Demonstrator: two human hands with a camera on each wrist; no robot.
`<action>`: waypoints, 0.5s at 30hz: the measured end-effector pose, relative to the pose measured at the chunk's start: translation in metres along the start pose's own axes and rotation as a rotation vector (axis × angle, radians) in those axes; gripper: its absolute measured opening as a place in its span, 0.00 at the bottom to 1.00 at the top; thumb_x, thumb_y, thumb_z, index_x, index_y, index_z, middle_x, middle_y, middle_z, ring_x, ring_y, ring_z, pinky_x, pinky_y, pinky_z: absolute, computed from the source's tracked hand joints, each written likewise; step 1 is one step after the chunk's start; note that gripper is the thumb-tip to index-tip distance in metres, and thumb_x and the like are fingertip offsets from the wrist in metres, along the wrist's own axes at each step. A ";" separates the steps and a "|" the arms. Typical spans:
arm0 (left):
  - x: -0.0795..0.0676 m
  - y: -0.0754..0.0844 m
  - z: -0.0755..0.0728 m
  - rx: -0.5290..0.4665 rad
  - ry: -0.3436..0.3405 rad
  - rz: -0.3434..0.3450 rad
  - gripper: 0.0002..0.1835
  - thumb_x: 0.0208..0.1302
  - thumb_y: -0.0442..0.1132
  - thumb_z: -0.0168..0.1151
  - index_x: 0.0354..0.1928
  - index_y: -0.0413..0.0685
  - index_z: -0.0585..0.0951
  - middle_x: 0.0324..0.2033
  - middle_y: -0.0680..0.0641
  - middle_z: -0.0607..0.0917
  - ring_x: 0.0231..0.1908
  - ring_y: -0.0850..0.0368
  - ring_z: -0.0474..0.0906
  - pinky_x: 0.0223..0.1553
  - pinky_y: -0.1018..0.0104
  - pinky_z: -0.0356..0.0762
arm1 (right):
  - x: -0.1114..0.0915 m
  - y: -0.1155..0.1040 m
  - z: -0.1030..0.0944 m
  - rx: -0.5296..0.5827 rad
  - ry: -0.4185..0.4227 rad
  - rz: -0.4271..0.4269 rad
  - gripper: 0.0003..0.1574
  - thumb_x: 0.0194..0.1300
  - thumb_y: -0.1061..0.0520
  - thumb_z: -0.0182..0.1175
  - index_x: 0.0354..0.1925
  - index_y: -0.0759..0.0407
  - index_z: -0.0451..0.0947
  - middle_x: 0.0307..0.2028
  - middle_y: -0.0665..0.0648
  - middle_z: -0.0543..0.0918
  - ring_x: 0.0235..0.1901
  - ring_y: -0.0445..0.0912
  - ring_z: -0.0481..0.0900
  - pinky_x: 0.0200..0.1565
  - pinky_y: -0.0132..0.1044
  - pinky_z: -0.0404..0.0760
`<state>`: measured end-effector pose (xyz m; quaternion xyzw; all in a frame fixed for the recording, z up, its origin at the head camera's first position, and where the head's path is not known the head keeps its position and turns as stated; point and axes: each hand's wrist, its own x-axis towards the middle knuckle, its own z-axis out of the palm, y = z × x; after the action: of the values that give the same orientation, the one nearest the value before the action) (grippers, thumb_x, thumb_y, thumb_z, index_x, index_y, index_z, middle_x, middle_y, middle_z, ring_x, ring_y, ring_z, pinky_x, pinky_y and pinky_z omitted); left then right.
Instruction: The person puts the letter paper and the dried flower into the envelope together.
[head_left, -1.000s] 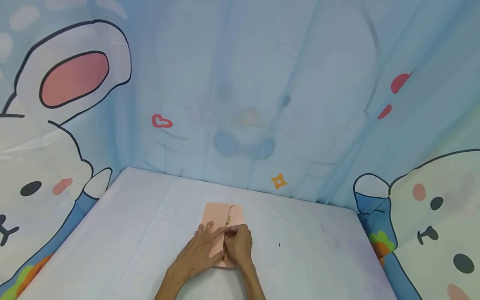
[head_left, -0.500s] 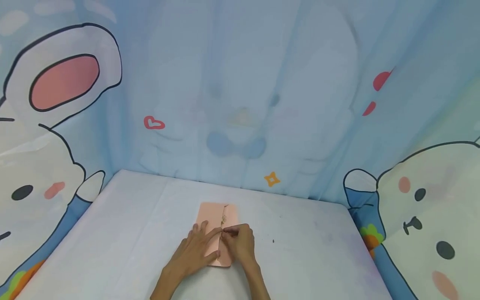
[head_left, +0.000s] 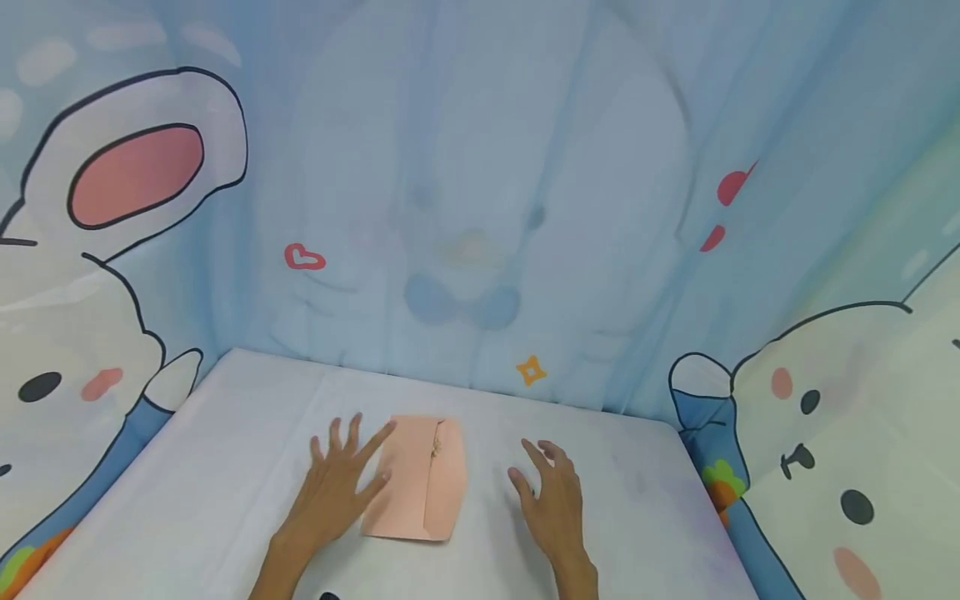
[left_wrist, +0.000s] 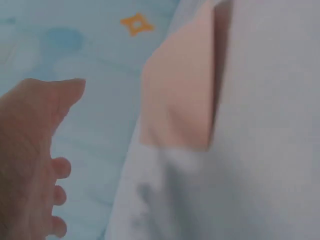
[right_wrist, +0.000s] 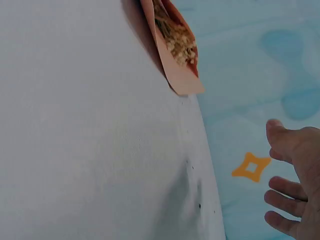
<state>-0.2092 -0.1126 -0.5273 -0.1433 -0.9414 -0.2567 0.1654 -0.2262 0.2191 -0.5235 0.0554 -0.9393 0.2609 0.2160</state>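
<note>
A peach-pink paper envelope lies on the white tabletop, its flap side up. The flap stands a little raised along the right. Small pale dried flowers show inside the gap in the right wrist view. My left hand hovers at the envelope's left edge, fingers spread. Its thumb and index finger overlap the paper in the head view, but the left wrist view shows the hand apart from it. To the right of the envelope, my right hand is held in the air with loosely bent fingers and nothing in them.
The white tabletop reaches back to a light blue curtain with cartoon prints. Small dark specks lie on the table to the right. A small black thing shows at the bottom edge of the head view.
Both hands have let go of the envelope and moved apart, the left hand to the left and the right hand to the right. The flap, formerly pinched and pressed, is now uncovered.
</note>
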 end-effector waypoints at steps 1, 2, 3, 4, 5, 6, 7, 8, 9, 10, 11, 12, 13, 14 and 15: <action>0.000 -0.007 -0.007 0.034 0.010 -0.017 0.37 0.70 0.60 0.58 0.78 0.73 0.58 0.78 0.31 0.54 0.74 0.18 0.44 0.65 0.14 0.40 | -0.001 0.004 -0.003 -0.048 -0.014 -0.009 0.40 0.62 0.41 0.70 0.69 0.48 0.73 0.70 0.67 0.69 0.69 0.64 0.68 0.65 0.64 0.68; -0.001 -0.013 -0.014 0.066 0.013 -0.033 0.37 0.70 0.62 0.57 0.78 0.73 0.57 0.78 0.31 0.51 0.74 0.17 0.40 0.63 0.12 0.35 | -0.002 0.007 -0.005 -0.086 -0.042 -0.012 0.45 0.60 0.37 0.69 0.72 0.46 0.69 0.74 0.71 0.62 0.72 0.68 0.62 0.67 0.69 0.63; -0.002 -0.020 -0.021 0.104 0.018 -0.047 0.38 0.69 0.63 0.57 0.78 0.74 0.57 0.78 0.30 0.50 0.74 0.16 0.38 0.62 0.11 0.32 | -0.002 0.009 -0.006 -0.119 -0.072 -0.012 0.51 0.59 0.33 0.69 0.75 0.43 0.64 0.76 0.75 0.55 0.74 0.73 0.55 0.68 0.75 0.57; -0.003 -0.026 -0.026 0.130 0.016 -0.063 0.39 0.68 0.65 0.56 0.78 0.74 0.56 0.78 0.31 0.49 0.74 0.16 0.35 0.61 0.11 0.29 | -0.002 0.010 -0.007 -0.149 -0.102 -0.009 0.56 0.56 0.29 0.69 0.77 0.41 0.60 0.77 0.77 0.49 0.74 0.78 0.49 0.67 0.79 0.52; -0.004 -0.031 -0.030 0.157 0.015 -0.077 0.40 0.67 0.67 0.56 0.78 0.75 0.56 0.79 0.31 0.48 0.74 0.16 0.34 0.60 0.10 0.28 | -0.001 0.010 -0.007 -0.177 -0.134 -0.002 0.61 0.53 0.26 0.68 0.78 0.39 0.56 0.77 0.80 0.45 0.74 0.81 0.44 0.65 0.83 0.48; -0.005 -0.036 -0.034 0.177 0.016 -0.085 0.41 0.66 0.68 0.56 0.78 0.76 0.56 0.78 0.30 0.49 0.74 0.15 0.35 0.59 0.09 0.27 | 0.000 0.011 -0.007 -0.204 -0.163 0.009 0.65 0.51 0.23 0.68 0.79 0.36 0.53 0.76 0.81 0.41 0.73 0.83 0.40 0.63 0.86 0.44; -0.005 -0.039 -0.036 0.188 0.020 -0.092 0.41 0.64 0.69 0.56 0.78 0.77 0.55 0.78 0.30 0.50 0.74 0.15 0.35 0.59 0.09 0.27 | 0.000 0.010 -0.008 -0.224 -0.185 0.023 0.67 0.48 0.20 0.66 0.79 0.34 0.50 0.76 0.81 0.40 0.72 0.85 0.38 0.62 0.88 0.42; -0.006 -0.041 -0.038 0.190 0.018 -0.097 0.42 0.63 0.70 0.57 0.78 0.78 0.55 0.78 0.30 0.50 0.73 0.14 0.36 0.58 0.09 0.27 | 0.001 0.011 -0.008 -0.228 -0.204 0.037 0.69 0.47 0.18 0.66 0.79 0.33 0.48 0.77 0.81 0.38 0.72 0.85 0.36 0.61 0.88 0.40; -0.007 -0.043 -0.038 0.190 0.014 -0.101 0.43 0.63 0.71 0.58 0.78 0.78 0.55 0.78 0.30 0.51 0.73 0.14 0.37 0.58 0.08 0.28 | 0.001 0.011 -0.009 -0.229 -0.214 0.045 0.70 0.46 0.17 0.65 0.79 0.32 0.48 0.77 0.80 0.37 0.72 0.86 0.35 0.60 0.89 0.39; -0.009 -0.044 -0.038 0.188 0.001 -0.105 0.44 0.62 0.71 0.58 0.78 0.79 0.54 0.78 0.30 0.51 0.73 0.13 0.37 0.57 0.08 0.28 | 0.002 0.012 -0.009 -0.233 -0.221 0.051 0.70 0.46 0.17 0.65 0.79 0.32 0.47 0.77 0.80 0.37 0.72 0.86 0.35 0.60 0.89 0.38; -0.010 -0.044 -0.037 0.188 -0.013 -0.108 0.44 0.62 0.71 0.58 0.78 0.80 0.53 0.78 0.31 0.50 0.73 0.13 0.38 0.57 0.08 0.29 | 0.002 0.012 -0.010 -0.229 -0.226 0.056 0.70 0.46 0.16 0.65 0.79 0.31 0.47 0.77 0.79 0.36 0.72 0.86 0.34 0.60 0.89 0.36; -0.011 -0.043 -0.036 0.182 -0.022 -0.108 0.44 0.61 0.71 0.59 0.77 0.80 0.54 0.78 0.31 0.51 0.73 0.13 0.39 0.57 0.08 0.29 | 0.003 0.013 -0.010 -0.226 -0.228 0.057 0.70 0.46 0.16 0.65 0.79 0.31 0.47 0.77 0.79 0.36 0.72 0.86 0.34 0.60 0.89 0.36; -0.012 -0.043 -0.034 0.182 -0.031 -0.109 0.44 0.61 0.71 0.59 0.77 0.80 0.54 0.78 0.31 0.50 0.72 0.13 0.39 0.57 0.08 0.30 | 0.003 0.013 -0.011 -0.219 -0.230 0.057 0.70 0.46 0.17 0.65 0.79 0.30 0.46 0.77 0.79 0.36 0.72 0.86 0.34 0.60 0.89 0.35; -0.013 -0.042 -0.033 0.186 -0.037 -0.107 0.44 0.61 0.71 0.59 0.77 0.80 0.54 0.79 0.31 0.50 0.73 0.13 0.40 0.58 0.08 0.30 | 0.004 0.014 -0.011 -0.211 -0.233 0.058 0.70 0.46 0.17 0.65 0.79 0.30 0.46 0.77 0.79 0.36 0.72 0.85 0.33 0.60 0.89 0.34; -0.014 -0.041 -0.031 0.185 -0.038 -0.103 0.44 0.61 0.71 0.59 0.77 0.80 0.55 0.79 0.32 0.50 0.72 0.13 0.41 0.58 0.08 0.31 | 0.005 0.014 -0.011 -0.214 -0.234 0.058 0.70 0.46 0.17 0.65 0.79 0.29 0.45 0.77 0.78 0.36 0.72 0.85 0.33 0.60 0.89 0.35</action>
<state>-0.2038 -0.1656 -0.5249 -0.0835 -0.9702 -0.1741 0.1464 -0.2291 0.2367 -0.5189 0.0347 -0.9816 0.1572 0.1024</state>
